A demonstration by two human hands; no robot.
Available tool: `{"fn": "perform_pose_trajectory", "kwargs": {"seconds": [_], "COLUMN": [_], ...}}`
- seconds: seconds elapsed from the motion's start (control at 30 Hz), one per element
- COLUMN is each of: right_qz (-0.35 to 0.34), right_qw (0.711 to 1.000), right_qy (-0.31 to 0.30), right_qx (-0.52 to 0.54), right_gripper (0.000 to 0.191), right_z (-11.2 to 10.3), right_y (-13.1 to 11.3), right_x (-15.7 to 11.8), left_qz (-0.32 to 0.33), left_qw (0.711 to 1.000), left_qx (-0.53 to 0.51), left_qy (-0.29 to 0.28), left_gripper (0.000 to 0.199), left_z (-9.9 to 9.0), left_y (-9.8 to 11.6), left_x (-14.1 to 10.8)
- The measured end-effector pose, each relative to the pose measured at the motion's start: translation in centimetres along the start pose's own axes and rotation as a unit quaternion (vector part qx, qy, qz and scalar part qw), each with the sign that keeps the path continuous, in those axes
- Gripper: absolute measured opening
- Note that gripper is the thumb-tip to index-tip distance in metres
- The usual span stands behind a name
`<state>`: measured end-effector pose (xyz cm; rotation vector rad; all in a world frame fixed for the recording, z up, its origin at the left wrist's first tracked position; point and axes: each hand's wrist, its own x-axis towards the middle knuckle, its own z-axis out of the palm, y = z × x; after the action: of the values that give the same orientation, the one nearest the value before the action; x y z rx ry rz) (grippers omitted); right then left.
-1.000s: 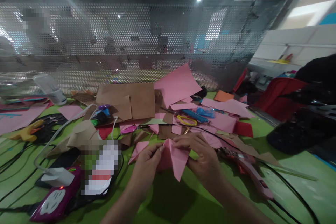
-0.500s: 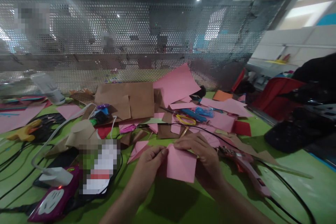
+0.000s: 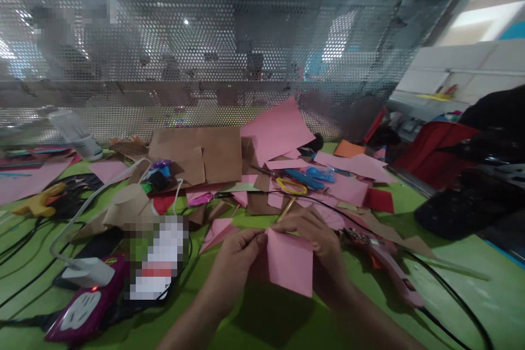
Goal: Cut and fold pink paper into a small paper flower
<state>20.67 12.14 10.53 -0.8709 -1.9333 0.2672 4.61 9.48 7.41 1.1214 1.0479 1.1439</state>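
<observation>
Near the front middle, a small piece of pink paper (image 3: 290,263) hangs between my two hands above the green table (image 3: 262,333). My left hand (image 3: 241,251) pinches its upper left corner between thumb and fingers. Around its top and right edge my right hand (image 3: 314,235) is closed, with the fingers bent over the paper and the thumb hidden. Just beyond the hands lie more pink scraps (image 3: 217,231), a thin gold-coloured stick (image 3: 287,209) and scissors with yellow handles (image 3: 291,186).
A pink glue gun (image 3: 389,268) with a black cable lies at the right. On the left are a purple power strip (image 3: 86,306), a white plug (image 3: 88,272) and cables. A brown cardboard piece (image 3: 197,153) stands before the perforated metal screen (image 3: 205,54).
The pink paper has shifted slightly right and tilted, its lower right corner now lower. My left hand has moved a little right with it. Both hands keep their hold.
</observation>
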Motion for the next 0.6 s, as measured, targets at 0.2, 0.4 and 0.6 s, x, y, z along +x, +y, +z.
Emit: {"fn": "perform_pose_trajectory", "kwargs": {"seconds": [0.2,0.4,0.6], "right_qz": [-0.042,-0.073,-0.093], "right_qw": [0.999,0.996,0.994], "right_qy": [0.001,0.006,-0.027], "right_qx": [-0.015,-0.042,-0.057], "right_gripper": [0.017,0.021,0.029], "right_z": [0.29,0.08,0.33], "right_y": [0.41,0.6,0.49], "right_x": [-0.27,-0.22,-0.38], "left_qz": [-0.02,-0.023,-0.006], "left_qw": [0.998,0.996,0.991], "left_qx": [-0.034,-0.048,-0.058], "left_qy": [0.039,0.073,0.119], "left_gripper": [0.03,0.028,0.029], "left_z": [0.0,-0.24,-0.63], "left_y": [-0.34,-0.42,-0.53], "left_x": [0.19,0.25,0.4]}}
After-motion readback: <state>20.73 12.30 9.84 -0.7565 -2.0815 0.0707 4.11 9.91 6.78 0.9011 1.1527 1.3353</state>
